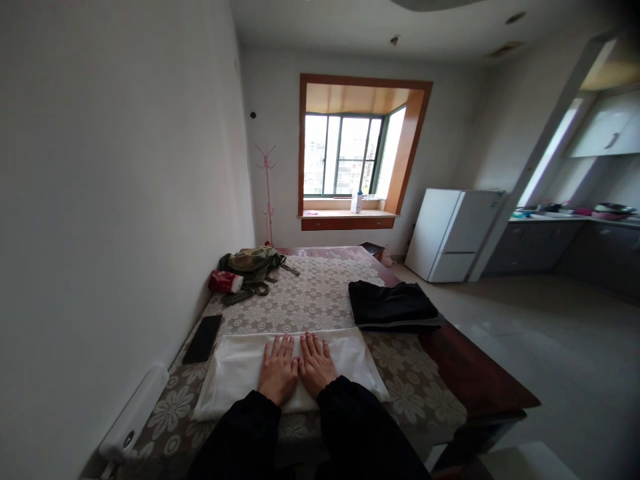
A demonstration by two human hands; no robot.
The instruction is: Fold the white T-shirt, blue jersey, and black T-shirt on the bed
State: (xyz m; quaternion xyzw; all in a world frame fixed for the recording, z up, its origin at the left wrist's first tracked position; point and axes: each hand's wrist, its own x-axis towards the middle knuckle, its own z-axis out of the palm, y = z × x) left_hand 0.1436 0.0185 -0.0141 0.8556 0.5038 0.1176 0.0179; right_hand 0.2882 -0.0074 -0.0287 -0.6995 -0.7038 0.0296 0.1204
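Observation:
A folded white cloth (237, 367) lies flat on the table in front of me. Both palms rest on its middle, side by side with thumbs nearly touching. My left hand (279, 370) is flat, fingers stretched toward the cloth's far edge. My right hand (316, 363) lies the same way, fingers slightly apart. Neither hand grips anything. Beyond the cloth on the right is a stack of folded black cloth (393, 303). Left of the white cloth lies a black phone (203, 339).
A lace tablecloth (310, 293) covers most of the dark red wooden table (485, 370). At the far left are a green-brown backpack (253, 263) and a red tissue pack (225, 281). A white wall runs along the left. A white fridge (453, 233) stands beyond the table.

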